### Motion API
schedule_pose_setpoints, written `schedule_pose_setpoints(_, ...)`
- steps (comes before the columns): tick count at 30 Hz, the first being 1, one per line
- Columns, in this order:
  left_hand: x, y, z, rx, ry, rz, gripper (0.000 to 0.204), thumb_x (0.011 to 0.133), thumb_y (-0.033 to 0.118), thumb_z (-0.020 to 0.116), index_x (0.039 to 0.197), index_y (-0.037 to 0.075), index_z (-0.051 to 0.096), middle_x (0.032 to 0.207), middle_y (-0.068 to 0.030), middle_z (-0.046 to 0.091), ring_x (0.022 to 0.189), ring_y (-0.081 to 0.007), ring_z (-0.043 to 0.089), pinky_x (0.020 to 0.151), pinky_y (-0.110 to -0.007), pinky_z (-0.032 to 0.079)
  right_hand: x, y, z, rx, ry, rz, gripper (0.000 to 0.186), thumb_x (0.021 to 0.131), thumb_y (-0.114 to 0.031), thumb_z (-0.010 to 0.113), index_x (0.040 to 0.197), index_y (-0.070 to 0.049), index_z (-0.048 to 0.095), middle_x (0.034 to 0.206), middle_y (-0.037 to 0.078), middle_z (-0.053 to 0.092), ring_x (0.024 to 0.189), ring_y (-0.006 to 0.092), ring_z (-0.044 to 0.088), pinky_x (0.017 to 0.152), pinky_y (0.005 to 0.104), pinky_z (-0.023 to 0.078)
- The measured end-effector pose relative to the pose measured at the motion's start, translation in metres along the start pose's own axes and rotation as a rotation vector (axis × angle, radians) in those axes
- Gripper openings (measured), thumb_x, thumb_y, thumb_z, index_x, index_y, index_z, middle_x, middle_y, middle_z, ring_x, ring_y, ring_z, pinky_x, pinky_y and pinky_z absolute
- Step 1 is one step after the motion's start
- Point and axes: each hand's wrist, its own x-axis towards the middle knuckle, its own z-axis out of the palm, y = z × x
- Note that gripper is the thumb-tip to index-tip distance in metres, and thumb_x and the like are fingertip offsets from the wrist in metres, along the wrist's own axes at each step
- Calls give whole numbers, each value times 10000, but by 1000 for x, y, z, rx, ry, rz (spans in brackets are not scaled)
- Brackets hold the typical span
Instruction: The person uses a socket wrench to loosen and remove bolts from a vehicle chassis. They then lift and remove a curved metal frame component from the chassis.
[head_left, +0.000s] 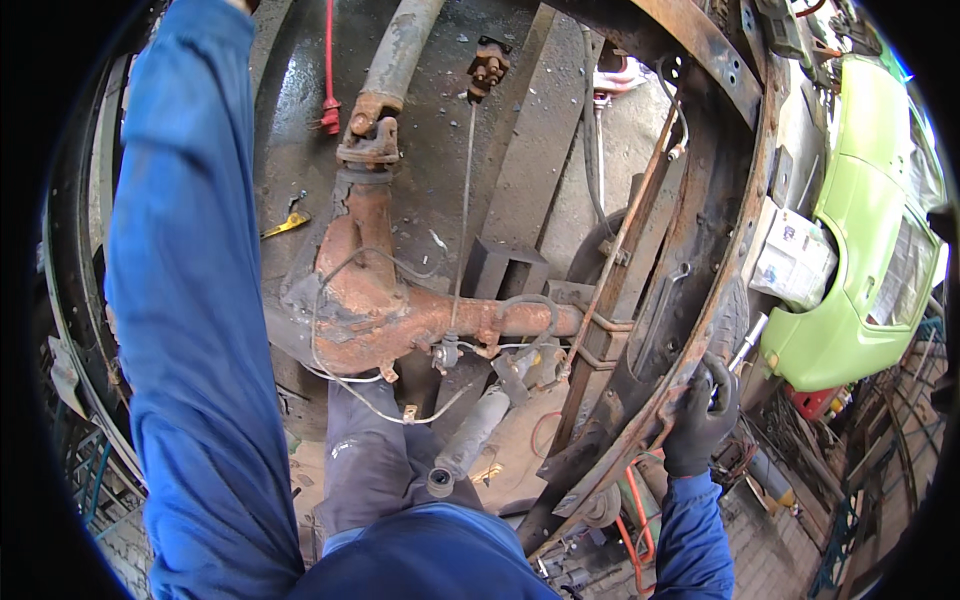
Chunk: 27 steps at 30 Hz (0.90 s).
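My left arm in a blue sleeve reaches up the left side; only a sliver of my left hand (243, 5) shows at the top edge, so its grip is hidden. My right hand (703, 420), in a dark glove, is curled at the edge of a rusty frame rail (735, 260). A chrome tool (747, 340) shows just behind its fingers, and what exactly they grip is unclear. Between my arms lie a rusty axle housing (365, 330), a drive shaft with joint (398, 60), loose cables and a grey cylinder (470, 435). My legs are beneath the axle.
A green car body (850, 240) with papered openings stands at the right. A red hose (330, 70), a yellow tool (285, 225) and steel beams (525, 170) are on the floor. A red tubular frame (640, 510) and scrap metal lie at the lower right.
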Motion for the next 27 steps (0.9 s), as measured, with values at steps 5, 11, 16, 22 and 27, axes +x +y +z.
schedule_pose_setpoints(5,-20,50,19,355,-184,342,476,958,381,631,1318,72,661,1232,-185,703,1139,-304,703,972,-448,556,-1,4,-1,17,-23,55,261,1018,-117,600,1200,24,721,1117,118,666,1053,239,639,971,377,493)
schedule_pose_setpoints(11,-20,78,49,412,-238,497,436,952,344,632,1285,68,683,1197,-188,719,1116,-308,716,961,-445,562,-2,7,2,0,13,68,257,1020,-130,603,1187,24,726,1130,125,673,1070,260,642,1005,402,480)
schedule_pose_setpoints(16,-4,90,69,411,-260,572,403,947,312,634,1257,64,701,1168,-191,732,1096,-311,727,951,-443,568,0,7,0,-57,9,69,258,1029,-150,608,1178,26,723,1105,115,673,1066,232,640,976,380,488)
schedule_pose_setpoints(22,1,106,84,424,-270,649,366,940,275,636,1224,60,722,1133,-194,747,1073,-314,740,940,-440,575,-2,3,2,2,-5,104,256,1033,-142,611,1205,20,710,1115,93,672,1029,183,640,945,340,497)
schedule_pose_setpoints(27,8,121,100,431,-280,702,337,935,244,637,1196,57,740,1104,-197,760,1053,-318,752,931,-437,581,-3,5,0,8,-4,132,259,1029,-135,610,1207,25,707,1114,85,661,1000,165,623,917,331,498)
